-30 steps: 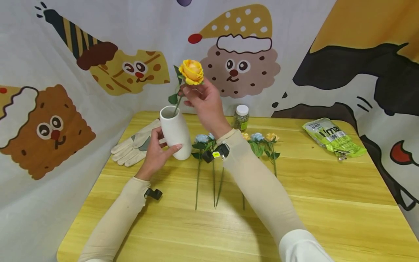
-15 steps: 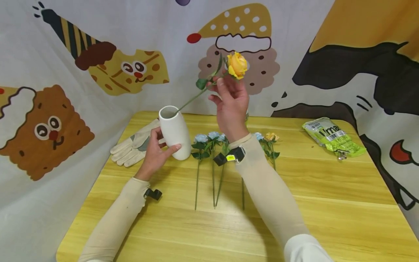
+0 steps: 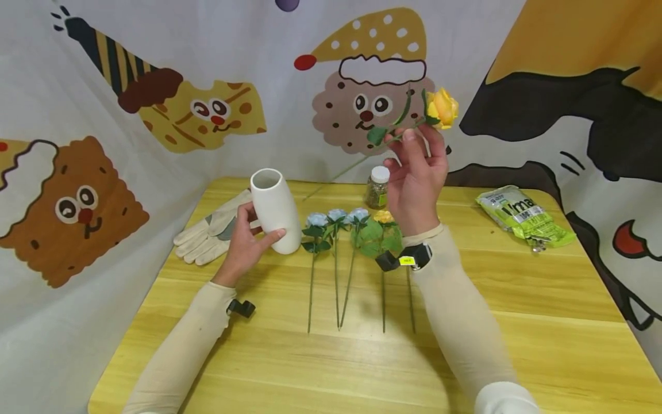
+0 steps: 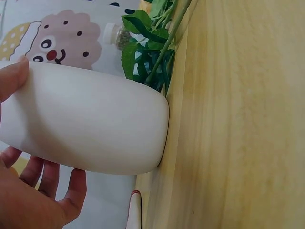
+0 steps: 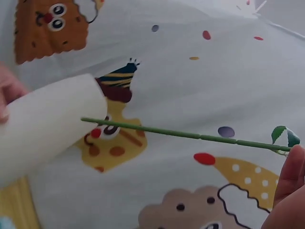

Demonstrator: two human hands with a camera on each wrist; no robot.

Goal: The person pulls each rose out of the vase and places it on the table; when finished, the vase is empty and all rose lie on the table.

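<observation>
A white vase [image 3: 277, 215] stands upright on the wooden table, its mouth bare of stems. My left hand [image 3: 249, 244] grips it low on its left side, thumb across the front; the left wrist view shows the fingers curled round the vase [image 4: 90, 119]. Up and to the right, my right hand [image 3: 420, 172] pinches a yellow artificial rose [image 3: 442, 108] just under its bloom. The rose's long green stem [image 5: 190, 135] slants down to the left, its tip outside the vase and overlapping it in the right wrist view.
Blue roses [image 3: 337, 215] and a yellow-orange rose [image 3: 384, 217] lie in a row, stems toward me. Behind them stands a white-capped jar [image 3: 377, 190]. A pair of gloves [image 3: 207, 233] lies left of the vase, a green packet [image 3: 524, 215] far right. A printed cloth [image 3: 289, 69] hangs behind.
My right hand has moved right with the yellow rose, drawing its stem out of the vase; the stem has tilted toward level. My left hand and the vase have stayed put.
</observation>
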